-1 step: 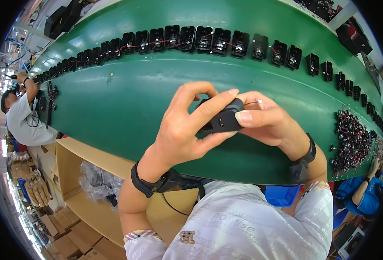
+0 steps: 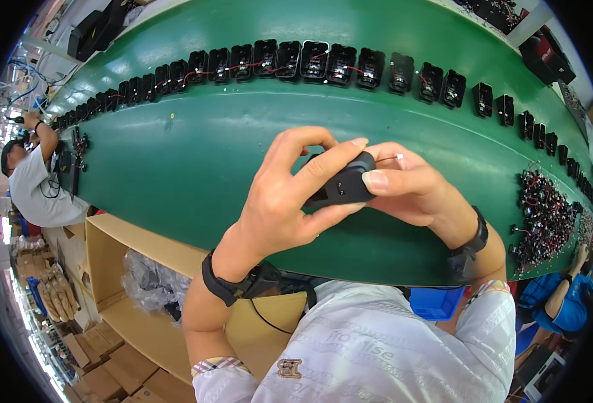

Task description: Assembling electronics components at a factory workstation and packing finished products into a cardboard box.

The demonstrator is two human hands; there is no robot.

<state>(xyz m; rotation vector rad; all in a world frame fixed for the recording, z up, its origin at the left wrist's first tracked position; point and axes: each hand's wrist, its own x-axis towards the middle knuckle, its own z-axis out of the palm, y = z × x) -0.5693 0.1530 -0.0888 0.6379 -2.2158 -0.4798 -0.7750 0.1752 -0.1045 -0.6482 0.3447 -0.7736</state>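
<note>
Over the green bench I hold a black plastic housing (image 2: 345, 186), with small holes in the face turned toward me. My left hand (image 2: 286, 185) grips its left side, fingers over the top and thumb along the lower edge. At the other end my right hand (image 2: 414, 185) is closed on it, its thumb pressing the near face. A thin red wire with a small white connector (image 2: 399, 157) sticks out by the right fingers. The housing's far side is hidden by my hands.
A long row of open black housings (image 2: 265, 59) with red wires curves across the green bench (image 2: 175, 161). A heap of wired small parts (image 2: 545, 218) lies at right. An open cardboard box (image 2: 135, 235) and a blue bin (image 2: 437, 302) stand nearby. People work at both sides.
</note>
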